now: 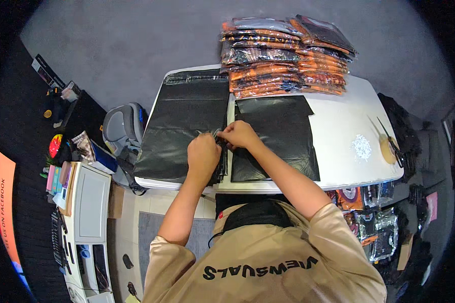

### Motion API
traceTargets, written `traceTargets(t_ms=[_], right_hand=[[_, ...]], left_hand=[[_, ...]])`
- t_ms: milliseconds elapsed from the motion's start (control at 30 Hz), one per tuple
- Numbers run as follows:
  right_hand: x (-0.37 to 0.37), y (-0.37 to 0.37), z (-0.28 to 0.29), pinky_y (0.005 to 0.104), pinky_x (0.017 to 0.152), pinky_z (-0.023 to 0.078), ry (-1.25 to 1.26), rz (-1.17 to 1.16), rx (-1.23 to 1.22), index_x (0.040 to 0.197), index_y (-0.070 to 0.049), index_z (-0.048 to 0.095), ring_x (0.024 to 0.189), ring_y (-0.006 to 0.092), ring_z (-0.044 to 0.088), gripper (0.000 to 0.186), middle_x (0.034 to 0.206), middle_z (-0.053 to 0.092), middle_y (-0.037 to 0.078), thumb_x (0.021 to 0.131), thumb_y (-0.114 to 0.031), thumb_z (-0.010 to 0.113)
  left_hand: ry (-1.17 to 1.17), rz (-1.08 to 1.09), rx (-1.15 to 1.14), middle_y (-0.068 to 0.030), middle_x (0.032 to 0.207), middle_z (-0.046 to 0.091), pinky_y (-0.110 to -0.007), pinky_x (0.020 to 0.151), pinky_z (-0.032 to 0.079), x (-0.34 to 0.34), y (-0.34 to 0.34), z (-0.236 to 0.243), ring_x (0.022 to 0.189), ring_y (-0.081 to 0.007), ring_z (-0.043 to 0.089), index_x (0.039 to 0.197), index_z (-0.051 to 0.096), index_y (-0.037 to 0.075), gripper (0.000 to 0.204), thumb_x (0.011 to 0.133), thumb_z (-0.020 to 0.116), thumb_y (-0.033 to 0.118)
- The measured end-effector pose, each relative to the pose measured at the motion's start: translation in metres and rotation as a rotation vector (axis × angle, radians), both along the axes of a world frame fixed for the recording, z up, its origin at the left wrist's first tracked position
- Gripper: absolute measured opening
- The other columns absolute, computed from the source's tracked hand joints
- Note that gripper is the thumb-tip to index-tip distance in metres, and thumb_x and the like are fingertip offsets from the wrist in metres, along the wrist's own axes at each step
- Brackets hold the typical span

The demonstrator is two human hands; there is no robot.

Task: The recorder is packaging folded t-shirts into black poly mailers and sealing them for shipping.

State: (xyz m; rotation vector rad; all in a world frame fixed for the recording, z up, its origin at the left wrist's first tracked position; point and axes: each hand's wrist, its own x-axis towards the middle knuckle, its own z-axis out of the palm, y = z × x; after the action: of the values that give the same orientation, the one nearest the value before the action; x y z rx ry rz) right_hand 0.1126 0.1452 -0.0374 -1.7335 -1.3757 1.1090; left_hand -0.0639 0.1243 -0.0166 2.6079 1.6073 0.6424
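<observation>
My left hand [203, 154] is closed on the right edge of a stack of black plastic bags [179, 113] lying on the left half of the white table [349, 156]. My right hand [236, 135] is beside it, fingertips pinched on the same crumpled edge. Just right of my hands, a second pile of black plastic sheets [275, 151] lies flat, its top partly under my right forearm. Where my fingers meet the plastic, the detail is small and partly hidden by my knuckles.
Stacks of clear-bagged orange and dark garments [285, 58] cover the back of the table. Scissors [399, 156], a tape roll [387, 151] and white scraps [361, 146] lie right. A grey seat [124, 129] and white cabinet [88, 202] stand left; more bagged items [381, 232] are below right.
</observation>
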Motion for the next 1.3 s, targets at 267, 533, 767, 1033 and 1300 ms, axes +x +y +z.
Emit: traceTargets(t_ms=[267, 533, 767, 1033, 1300], right_hand=[[0.005, 0.036, -0.006, 0.0316, 0.058, 0.062, 0.137, -0.085, -0.041, 0.084, 0.001, 0.076, 0.062, 0.0172, 0.077, 0.029, 0.071, 0.076, 0.008, 0.094, -0.025, 0.086], [0.009, 0.048, -0.015, 0.0323, 0.053, 0.06, 0.111, -0.079, 0.0, 0.087, 0.0, 0.073, 0.063, 0.0159, 0.076, 0.022, 0.076, 0.076, 0.008, 0.095, -0.018, 0.084], [0.008, 0.055, -0.016, 0.0401, 0.07, 0.063, 0.067, -0.173, 0.161, 0.086, -0.007, 0.075, 0.069, 0.0239, 0.079, 0.016, 0.072, 0.078, 0.01, 0.091, -0.019, 0.084], [0.021, 0.005, 0.012, 0.0495, 0.101, 0.054, -0.414, 0.087, 0.773, 0.125, -0.004, 0.065, 0.114, 0.0424, 0.066, 0.043, 0.114, 0.067, 0.019, 0.09, -0.021, 0.083], [0.1, -0.079, 0.033, 0.051, 0.108, 0.051, -0.601, 0.196, 0.545, 0.125, -0.006, 0.068, 0.126, 0.0407, 0.06, 0.042, 0.127, 0.062, 0.018, 0.091, -0.024, 0.084]], left_hand=[[-0.111, -0.015, 0.0, -0.0259, 0.085, 0.073, -0.054, 0.079, 0.06, 0.013, 0.019, 0.003, 0.085, -0.0457, 0.074, 0.082, 0.071, -0.003, 0.02, 0.082, 0.075, 0.017], [-0.11, -0.024, -0.163, -0.0209, 0.102, 0.074, -0.052, 0.088, 0.058, 0.004, 0.0, 0.015, 0.102, -0.0406, 0.073, 0.1, 0.072, 0.001, 0.026, 0.085, 0.079, 0.021], [-0.024, -0.121, 0.0, -0.0222, 0.159, 0.052, -0.059, 0.122, 0.037, -0.004, -0.043, -0.002, 0.148, -0.0429, 0.047, 0.153, 0.057, 0.009, 0.07, 0.089, 0.079, 0.027], [0.095, -0.087, -0.086, -0.0229, 0.173, 0.036, -0.074, 0.126, 0.021, -0.019, -0.069, -0.012, 0.161, -0.0467, 0.031, 0.167, 0.043, 0.012, 0.08, 0.093, 0.07, 0.028], [0.167, -0.06, 0.028, -0.0212, 0.172, 0.039, -0.076, 0.125, 0.02, -0.013, -0.065, -0.023, 0.16, -0.0453, 0.032, 0.168, 0.043, 0.014, 0.08, 0.093, 0.066, 0.029]])
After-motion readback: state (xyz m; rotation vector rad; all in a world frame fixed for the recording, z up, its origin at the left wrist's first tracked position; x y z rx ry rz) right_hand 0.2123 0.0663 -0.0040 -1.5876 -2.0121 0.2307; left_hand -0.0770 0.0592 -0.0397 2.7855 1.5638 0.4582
